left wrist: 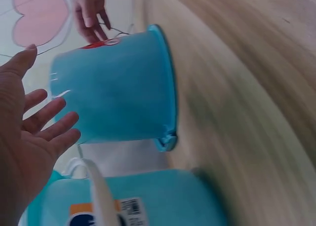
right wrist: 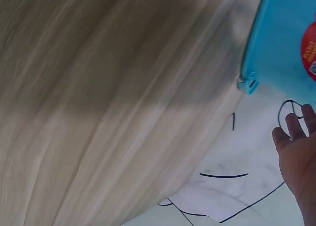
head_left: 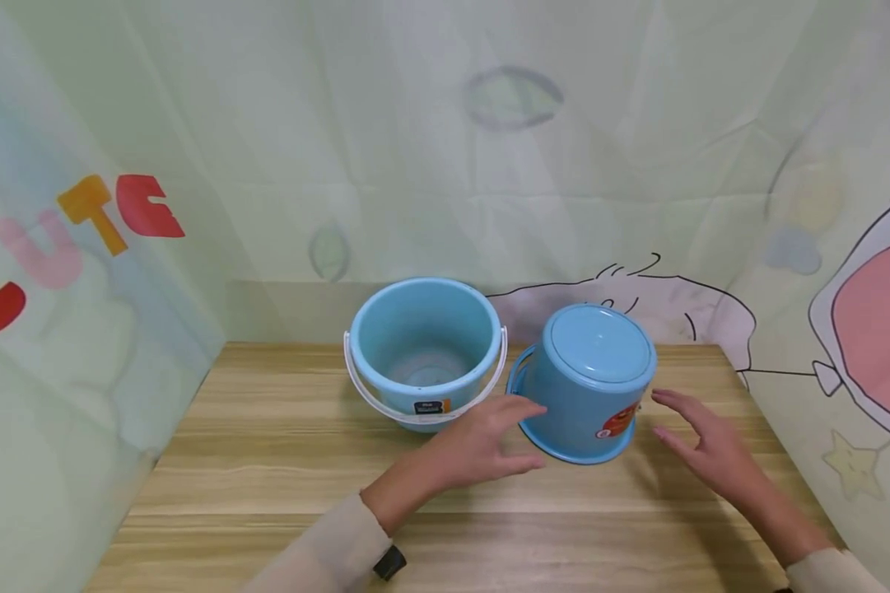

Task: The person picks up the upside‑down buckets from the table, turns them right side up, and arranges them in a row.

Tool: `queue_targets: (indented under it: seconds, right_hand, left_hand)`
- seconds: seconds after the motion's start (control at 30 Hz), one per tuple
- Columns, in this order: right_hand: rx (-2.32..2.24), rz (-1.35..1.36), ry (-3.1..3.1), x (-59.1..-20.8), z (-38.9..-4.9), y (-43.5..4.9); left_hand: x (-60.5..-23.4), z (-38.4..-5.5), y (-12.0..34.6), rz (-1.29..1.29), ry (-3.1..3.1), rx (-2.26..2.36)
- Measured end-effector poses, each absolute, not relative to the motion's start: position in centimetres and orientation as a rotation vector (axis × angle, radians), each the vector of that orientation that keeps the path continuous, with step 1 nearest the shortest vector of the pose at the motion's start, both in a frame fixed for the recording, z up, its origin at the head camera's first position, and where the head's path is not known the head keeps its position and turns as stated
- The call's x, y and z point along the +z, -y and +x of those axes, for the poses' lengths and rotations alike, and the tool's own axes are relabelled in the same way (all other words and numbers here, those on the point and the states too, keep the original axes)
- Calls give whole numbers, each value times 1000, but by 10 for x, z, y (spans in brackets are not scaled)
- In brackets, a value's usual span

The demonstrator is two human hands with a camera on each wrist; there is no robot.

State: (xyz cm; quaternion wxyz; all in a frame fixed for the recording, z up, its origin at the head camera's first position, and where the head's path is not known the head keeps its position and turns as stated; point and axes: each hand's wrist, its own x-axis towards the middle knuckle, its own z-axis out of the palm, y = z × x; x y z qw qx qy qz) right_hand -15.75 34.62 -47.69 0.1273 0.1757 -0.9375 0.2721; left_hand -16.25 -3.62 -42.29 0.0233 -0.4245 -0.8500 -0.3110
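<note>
A blue bucket (head_left: 585,403) with a red label stands upside down on the table, its base facing up and its blue handle down at the left of the rim. My left hand (head_left: 482,445) is at the left side of this bucket, fingers spread and holding nothing. On the other side my right hand (head_left: 711,453) is held apart from the wall, its fingers loosely extended. To the left a lighter blue bucket (head_left: 385,394) stands upright with its mouth up, and its white handle (head_left: 374,401) hangs over the front. In the left wrist view the upturned bucket (left wrist: 118,88) lies beyond my fingers.
The wooden table (head_left: 267,461) runs back to a printed cloth backdrop (head_left: 407,165), close behind both buckets. More cloth (head_left: 859,329) closes off the right side. A dark band (head_left: 390,563) sits at my left sleeve.
</note>
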Motion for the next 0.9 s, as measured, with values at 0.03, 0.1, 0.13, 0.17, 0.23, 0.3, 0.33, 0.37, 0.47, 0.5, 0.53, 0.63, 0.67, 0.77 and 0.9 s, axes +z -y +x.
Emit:
queue_targets:
  seconds: [0.03, 0.1, 0.13, 0.17, 0.23, 0.3, 0.33, 0.37, 0.47, 0.5, 0.53, 0.63, 0.67, 0.77, 0.9]
  right_hand:
    - [787, 517, 2734, -479, -159, -347]
    - [773, 531, 2750, -483, -162, -347]
    - [764, 541, 2752, -485, -163, -348]
    - [751, 555, 2754, -487, -164, -348]
    - [727, 588, 2745, -490, -166, -349]
    - [710, 619, 2739, -493, -168, -350]
    - [700, 632, 2734, -494, -168, -350]
    - [694, 645, 2733, -495, -169, -351]
    - [655, 687, 2740, -497, -170, -352]
    - [632, 708, 2739, -498, -171, -353]
    - [604, 732, 2736, -499, -172, -353]
    - [502, 830, 2713, -501, -175, -354]
    - [465, 866, 2695, -502, -176, -355]
    - [381, 973, 2641, -505, -180, -357]
    - [333, 1074, 2580, -509, -184, -359]
  left_hand:
    - [-426, -164, 35, -1315, 2642, -933]
    - [-432, -167, 33, -1312, 2654, -876]
    - [-435, -169, 33, -1306, 2664, -852]
    - [-438, -170, 32, -1301, 2675, -837]
    - [-443, -173, 31, -1290, 2706, -817]
    - [-448, -175, 30, -1277, 2744, -789]
    - [-450, -177, 30, -1275, 2760, -773]
    - [-452, -178, 30, -1275, 2770, -747]
    - [-457, -182, 28, -1280, 2779, -660]
    - [-460, -183, 28, -1283, 2781, -628]
    - [-461, -184, 28, -1285, 2783, -602]
    - [-468, -188, 27, -1280, 2803, -523]
    - [-470, -188, 27, -1277, 2807, -497]
    - [-474, -190, 26, -1276, 2801, -422]
    - [-479, -193, 25, -1299, 2762, -303]
